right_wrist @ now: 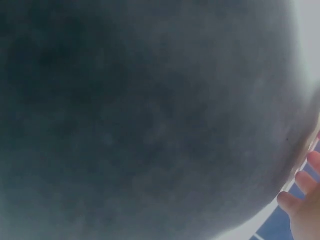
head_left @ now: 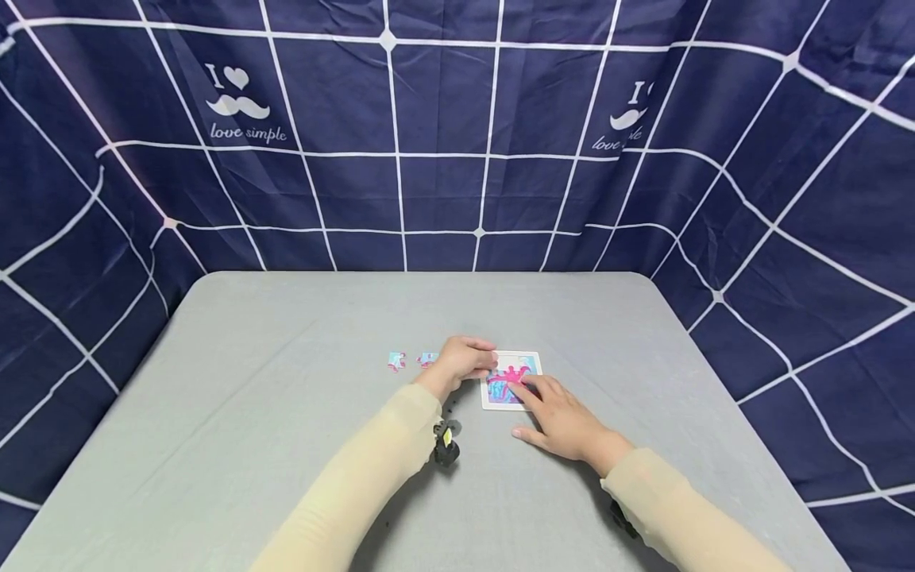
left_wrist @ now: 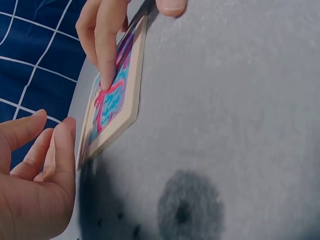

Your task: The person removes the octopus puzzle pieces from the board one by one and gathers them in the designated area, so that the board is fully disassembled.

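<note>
A jigsaw puzzle [head_left: 504,391] in pink, blue and purple lies in a pale square tray [head_left: 511,409] on the table. Part of the tray's upper left is bare white. My left hand [head_left: 463,361] is at the tray's left edge, fingers loosely bent; the left wrist view shows nothing between its thumb and fingers [left_wrist: 62,150]. From the lower right, my right hand [head_left: 566,421] reaches over the tray, its extended index finger touching the pink part of the picture. In the right wrist view only some fingertips of the right hand [right_wrist: 306,200] appear.
Two loose puzzle pieces are left of the left hand: one piece [head_left: 396,361] farther out, another piece [head_left: 427,359] partly behind the hand. The grey table [head_left: 236,413] is bordered by a dark blue curtain [head_left: 443,191] with white lines.
</note>
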Motion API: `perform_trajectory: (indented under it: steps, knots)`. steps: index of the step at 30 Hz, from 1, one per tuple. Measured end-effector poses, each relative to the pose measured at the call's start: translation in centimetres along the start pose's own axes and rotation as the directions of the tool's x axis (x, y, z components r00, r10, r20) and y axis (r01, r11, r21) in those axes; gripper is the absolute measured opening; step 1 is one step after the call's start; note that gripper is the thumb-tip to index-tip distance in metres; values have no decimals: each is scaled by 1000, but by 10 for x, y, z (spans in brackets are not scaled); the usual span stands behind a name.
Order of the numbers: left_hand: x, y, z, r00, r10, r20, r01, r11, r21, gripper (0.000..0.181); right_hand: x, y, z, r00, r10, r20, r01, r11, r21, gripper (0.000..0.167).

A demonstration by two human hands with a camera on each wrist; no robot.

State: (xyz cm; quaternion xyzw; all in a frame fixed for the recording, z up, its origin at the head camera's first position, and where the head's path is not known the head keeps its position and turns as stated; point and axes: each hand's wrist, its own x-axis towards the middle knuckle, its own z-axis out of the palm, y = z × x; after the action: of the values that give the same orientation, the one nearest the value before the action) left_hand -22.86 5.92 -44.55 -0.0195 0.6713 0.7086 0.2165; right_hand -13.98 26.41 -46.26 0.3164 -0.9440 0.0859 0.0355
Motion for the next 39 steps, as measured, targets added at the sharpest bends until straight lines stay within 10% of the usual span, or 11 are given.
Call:
perform_trajectory:
  steps: [39]
  knots:
    - [7,-3,36,995,-28,91,35,996,-78,39,-2,0,3,999,2,-38,-2,1000,-12,69]
